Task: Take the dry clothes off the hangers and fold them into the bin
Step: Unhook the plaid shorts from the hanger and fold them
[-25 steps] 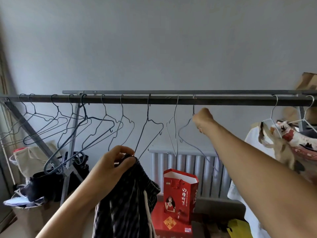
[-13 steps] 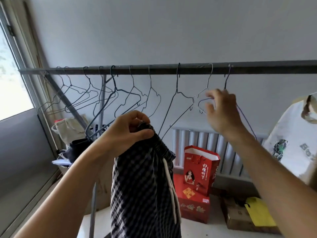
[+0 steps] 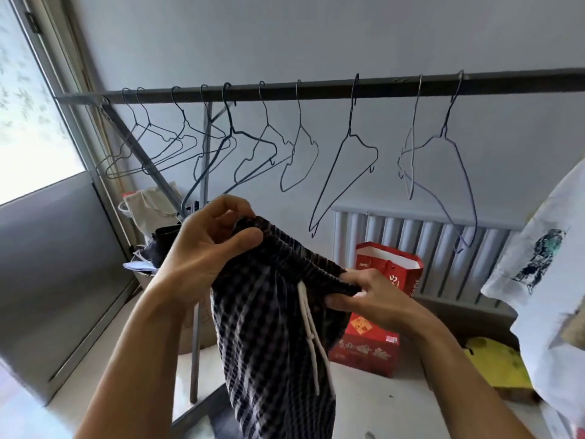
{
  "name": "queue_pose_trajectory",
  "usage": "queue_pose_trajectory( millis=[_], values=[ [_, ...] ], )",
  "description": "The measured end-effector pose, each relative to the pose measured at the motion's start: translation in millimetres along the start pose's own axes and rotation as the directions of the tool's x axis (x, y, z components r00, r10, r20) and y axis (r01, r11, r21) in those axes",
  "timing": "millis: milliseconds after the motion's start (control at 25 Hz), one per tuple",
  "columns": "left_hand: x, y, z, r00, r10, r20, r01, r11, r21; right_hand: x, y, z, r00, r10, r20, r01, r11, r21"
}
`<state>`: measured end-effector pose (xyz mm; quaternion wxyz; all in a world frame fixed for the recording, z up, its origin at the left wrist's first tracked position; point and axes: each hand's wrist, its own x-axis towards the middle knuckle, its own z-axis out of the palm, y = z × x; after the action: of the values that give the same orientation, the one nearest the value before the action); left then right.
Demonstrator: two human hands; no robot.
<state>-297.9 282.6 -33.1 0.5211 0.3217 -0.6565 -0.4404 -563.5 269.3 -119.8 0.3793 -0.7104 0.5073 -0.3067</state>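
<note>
The checked shorts (image 3: 272, 343) hang in mid-air in front of the person, below the clothes rail (image 3: 316, 90) and free of any hanger. Their long axis runs nearly straight down, with the waist at the top and the legs dropping out of view at the bottom edge. The gathered waistband (image 3: 294, 251) slants from upper left down to lower right. A white drawstring (image 3: 311, 331) falls from its middle down the front of the fabric.

The left hand (image 3: 205, 248) grips the higher, left end of the waistband, with the thumb pressed across the front and the fingers curled over the top edge. The right hand (image 3: 376, 296) pinches the lower, right end between thumb and fingers. The band is stretched between the two hands.

A row of bare wire hangers (image 3: 350, 122) hangs from the rail above, bunched closer together toward the left. Behind the shorts a ribbed radiator (image 3: 427, 236) stands against the wall. In front of it is a red paper bag (image 3: 392, 264), with a red box (image 3: 364, 346) just below the bag on the floor. A white printed T-shirt (image 3: 544, 280) hangs at the right edge, near a yellow object (image 3: 497, 362) on the floor. A window (image 3: 28, 106) fills the left side, and a pale cloth bag (image 3: 148, 201) sits beside the rack's slanted brace.
</note>
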Motion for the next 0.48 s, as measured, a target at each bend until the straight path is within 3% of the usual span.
queue_pose_trajectory(
  millis=[160, 320, 480],
  values=[
    [-10, -5, -19, 0.992, -0.076, -0.101, 0.090, 0.986, 0.139, -11, -4, -13, 0.982, -0.071, -0.178, 0.131, 0.924, 0.358],
    [-11, -17, -23, 0.977, -0.122, -0.175, 0.159, 0.963, 0.218, -9, -22, -16, 0.930, -0.076, -0.360, 0.252, 0.844, 0.474],
    [-9, -28, -20, 0.946, -0.204, -0.252, 0.247, 0.957, 0.153, -12, -34, -20, 0.945, -0.018, -0.328, 0.189, 0.846, 0.498]
  ],
)
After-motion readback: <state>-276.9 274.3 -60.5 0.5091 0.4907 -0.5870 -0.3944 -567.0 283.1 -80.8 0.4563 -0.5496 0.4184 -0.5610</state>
